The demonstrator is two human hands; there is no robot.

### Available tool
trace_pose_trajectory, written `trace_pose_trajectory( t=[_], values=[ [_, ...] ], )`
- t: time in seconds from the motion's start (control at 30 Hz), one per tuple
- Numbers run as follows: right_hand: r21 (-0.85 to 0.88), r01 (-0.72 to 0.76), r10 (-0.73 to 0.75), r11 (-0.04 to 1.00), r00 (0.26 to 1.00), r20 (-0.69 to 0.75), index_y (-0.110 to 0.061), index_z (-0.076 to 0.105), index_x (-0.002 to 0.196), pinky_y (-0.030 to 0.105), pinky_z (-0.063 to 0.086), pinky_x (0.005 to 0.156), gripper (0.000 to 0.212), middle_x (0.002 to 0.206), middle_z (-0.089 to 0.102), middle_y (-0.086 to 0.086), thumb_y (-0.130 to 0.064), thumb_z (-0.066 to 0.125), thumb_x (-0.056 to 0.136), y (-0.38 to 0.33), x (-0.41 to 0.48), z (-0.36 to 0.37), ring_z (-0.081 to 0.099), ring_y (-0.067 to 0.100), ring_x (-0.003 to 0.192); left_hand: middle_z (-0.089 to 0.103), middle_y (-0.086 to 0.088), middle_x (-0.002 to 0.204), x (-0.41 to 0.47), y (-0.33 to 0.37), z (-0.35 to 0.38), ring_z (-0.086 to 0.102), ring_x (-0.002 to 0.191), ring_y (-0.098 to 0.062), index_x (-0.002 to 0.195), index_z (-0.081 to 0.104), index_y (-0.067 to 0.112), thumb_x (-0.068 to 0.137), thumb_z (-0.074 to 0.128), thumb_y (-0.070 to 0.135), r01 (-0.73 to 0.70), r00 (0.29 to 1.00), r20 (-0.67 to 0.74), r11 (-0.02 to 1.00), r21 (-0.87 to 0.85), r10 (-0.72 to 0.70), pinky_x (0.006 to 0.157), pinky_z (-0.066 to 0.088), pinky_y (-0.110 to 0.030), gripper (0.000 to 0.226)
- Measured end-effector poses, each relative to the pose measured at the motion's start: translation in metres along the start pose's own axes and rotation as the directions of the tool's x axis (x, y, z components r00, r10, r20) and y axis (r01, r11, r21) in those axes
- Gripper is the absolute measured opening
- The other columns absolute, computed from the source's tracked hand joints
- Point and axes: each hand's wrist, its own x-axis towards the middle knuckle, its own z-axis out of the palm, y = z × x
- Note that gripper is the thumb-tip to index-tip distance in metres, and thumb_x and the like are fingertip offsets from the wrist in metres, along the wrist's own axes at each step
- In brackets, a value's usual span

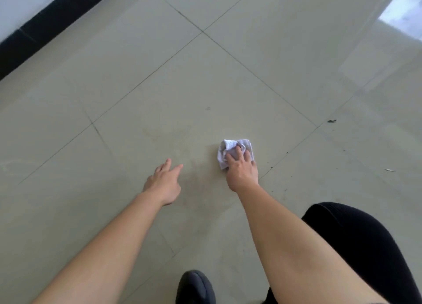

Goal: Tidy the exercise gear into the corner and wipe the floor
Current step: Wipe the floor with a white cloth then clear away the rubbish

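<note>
A crumpled white cloth (228, 147) lies on the pale tiled floor (159, 93) in the middle of the view. My right hand (241, 170) presses down on it, the fingers bent into the folds and gripping it. My left hand (163, 181) hovers just over the floor to the left of the cloth, fingers stretched forward and holding nothing. No exercise gear is in view.
A black skirting board (45, 27) runs along the white wall at the upper left. A small dark ring (331, 121) and bits of debris (390, 170) lie on the tiles at the right. My black shoe (195, 287) and black-clad knee (365, 242) are at the bottom.
</note>
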Motion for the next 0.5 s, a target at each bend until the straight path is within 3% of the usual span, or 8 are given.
trace_pose_trajectory(
  t=[0.1,0.17,0.4,0.5],
  values=[
    [-0.055,0.074,-0.076,0.996,0.996,-0.040,-0.034,0.022,0.156,0.042,0.014,0.123,0.069,0.168,-0.004,0.002,-0.017,0.049,0.094,0.025,-0.004,0.010,-0.002,0.029,0.154,0.000,-0.004,0.164,0.027,0.016,-0.007,0.014,0.149,-0.026,0.154,0.020,0.030,0.093,0.040,0.013,-0.066,0.998,-0.012,0.998,0.018,0.067,0.117,0.026,-0.042,0.066],
    [-0.039,0.036,-0.039,0.999,0.997,-0.069,-0.034,0.024,0.156,0.043,0.011,0.124,0.067,0.169,-0.002,0.002,-0.017,0.045,0.095,0.044,-0.001,0.003,-0.001,0.029,0.154,-0.002,-0.005,0.164,0.040,0.030,-0.009,0.012,0.149,-0.027,0.154,0.019,0.029,0.093,0.040,0.013,-0.106,0.994,0.008,0.994,0.039,0.106,0.117,0.026,-0.042,0.067],
    [0.037,-0.361,0.363,0.932,0.924,-0.125,-0.031,0.007,0.160,0.042,0.019,0.124,0.076,0.169,-0.008,0.008,-0.015,0.046,0.098,0.113,0.014,-0.034,0.003,0.036,0.154,-0.005,-0.007,0.164,0.100,0.099,-0.030,0.010,0.149,-0.028,0.154,0.018,0.027,0.094,0.040,0.016,-0.226,0.974,0.033,0.965,0.130,0.224,0.115,0.027,-0.044,0.065],
    [0.034,-0.416,0.418,0.909,0.906,-0.062,-0.029,0.005,0.160,0.043,0.027,0.121,0.077,0.168,-0.009,0.010,-0.017,0.049,0.098,0.103,-0.004,-0.030,0.006,0.038,0.153,-0.002,-0.007,0.164,0.103,0.135,-0.053,0.011,0.149,-0.030,0.153,0.022,0.025,0.095,0.039,0.017,-0.285,0.958,0.047,0.956,0.076,0.282,0.114,0.026,-0.046,0.060]
  ],
)
